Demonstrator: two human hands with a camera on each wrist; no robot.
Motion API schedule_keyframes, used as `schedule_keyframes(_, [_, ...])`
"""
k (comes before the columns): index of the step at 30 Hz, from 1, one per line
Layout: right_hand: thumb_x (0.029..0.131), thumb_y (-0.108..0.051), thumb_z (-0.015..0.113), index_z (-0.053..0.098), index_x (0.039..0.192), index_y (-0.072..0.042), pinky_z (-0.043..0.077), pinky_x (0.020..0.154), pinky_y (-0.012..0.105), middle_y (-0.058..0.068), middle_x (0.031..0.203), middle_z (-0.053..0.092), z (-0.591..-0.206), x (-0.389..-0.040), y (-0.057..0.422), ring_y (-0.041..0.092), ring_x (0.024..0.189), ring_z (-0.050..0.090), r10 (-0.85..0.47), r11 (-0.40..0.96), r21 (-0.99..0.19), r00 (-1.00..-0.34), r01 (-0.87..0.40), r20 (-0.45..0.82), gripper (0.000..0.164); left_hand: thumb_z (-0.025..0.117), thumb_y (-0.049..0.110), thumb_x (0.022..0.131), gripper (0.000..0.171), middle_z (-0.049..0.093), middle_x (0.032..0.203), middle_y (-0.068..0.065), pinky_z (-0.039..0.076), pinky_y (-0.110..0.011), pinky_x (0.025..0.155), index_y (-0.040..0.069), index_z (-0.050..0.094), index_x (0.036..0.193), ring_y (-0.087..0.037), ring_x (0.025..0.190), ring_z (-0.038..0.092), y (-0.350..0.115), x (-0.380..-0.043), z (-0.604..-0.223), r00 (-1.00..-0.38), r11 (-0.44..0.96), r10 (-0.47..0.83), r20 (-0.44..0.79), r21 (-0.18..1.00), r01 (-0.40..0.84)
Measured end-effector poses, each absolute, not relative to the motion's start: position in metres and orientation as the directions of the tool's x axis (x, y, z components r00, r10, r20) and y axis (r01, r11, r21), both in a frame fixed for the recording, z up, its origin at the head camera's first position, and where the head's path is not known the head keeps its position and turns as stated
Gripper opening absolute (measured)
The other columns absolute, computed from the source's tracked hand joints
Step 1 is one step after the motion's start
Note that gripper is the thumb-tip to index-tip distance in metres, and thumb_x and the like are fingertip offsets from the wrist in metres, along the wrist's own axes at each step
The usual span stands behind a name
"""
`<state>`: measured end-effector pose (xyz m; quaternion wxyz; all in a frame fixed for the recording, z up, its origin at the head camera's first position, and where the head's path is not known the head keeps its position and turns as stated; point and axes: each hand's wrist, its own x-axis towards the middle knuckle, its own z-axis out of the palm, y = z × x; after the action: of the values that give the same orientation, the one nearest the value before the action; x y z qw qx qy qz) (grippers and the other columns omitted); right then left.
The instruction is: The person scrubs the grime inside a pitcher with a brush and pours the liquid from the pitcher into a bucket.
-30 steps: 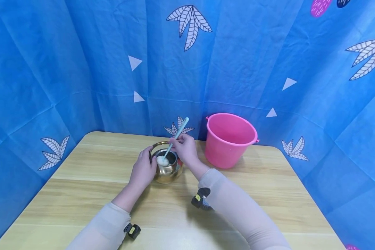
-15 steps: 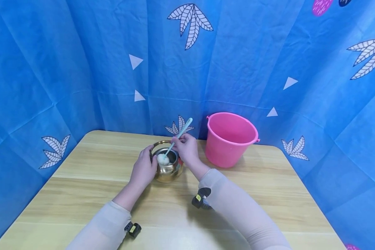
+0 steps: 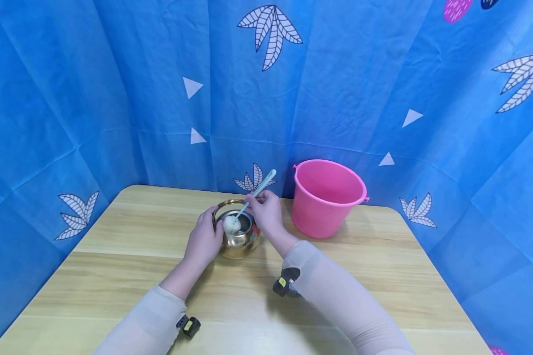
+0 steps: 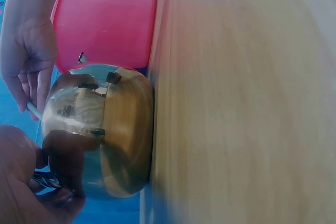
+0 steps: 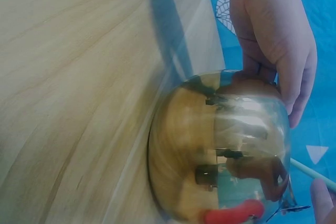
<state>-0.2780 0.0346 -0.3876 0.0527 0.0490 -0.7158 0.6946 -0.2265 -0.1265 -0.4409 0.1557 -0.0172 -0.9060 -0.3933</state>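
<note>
A shiny brass kettle (image 3: pixel 239 250) with a looped top handle and wide round mouth stands upright on the table. On its left side, my left hand (image 3: pixel 206 237) grips the kettle near the base of its handle, thumb by the rim. My right hand (image 3: pixel 266 212) pinches the light teal handle of a brush (image 3: pixel 265 181) with a round white head. That white head sits in the mouth, against its near-left edge; its lower part is hidden. In the left wrist view, the kettle (image 4: pixel 113 145) shows reflections. A red patch marks the kettle (image 5: pixel 184 145) in the right wrist view.
A pink bucket (image 3: pixel 313 219) stands on the table just right of the right hand, near the back edge. The wooden table (image 3: pixel 129 266) is bordered by a blue patterned curtain (image 3: pixel 160 98) at the back and sides.
The brush handle has tilted to the right, its top end shifting right and a little down. Its white head has risen slightly in the mouth. The left hand and kettle have hardly moved.
</note>
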Motion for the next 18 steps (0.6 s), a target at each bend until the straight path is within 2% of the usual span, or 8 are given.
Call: schedule_keyframes(18, [0.094, -0.005, 0.068, 0.062, 0.104, 0.005, 0.060, 0.073, 0.025, 0.023, 0.097, 0.072, -0.3873, -0.2691, 0.0339, 0.029, 0.086, 0.074, 0.030, 0.130, -0.969, -0.976, -0.210, 0.215, 0.015, 0.048, 0.019, 0.104, 0.051, 0.045, 0.143, -0.030, 0.046, -0.060, 0.100, -0.003, 0.037, 0.148, -0.049, 0.122, 0.053, -0.1280, -0.2238, -0.4397, -0.950, 0.686, -0.086, 0.301, 0.709, 0.163])
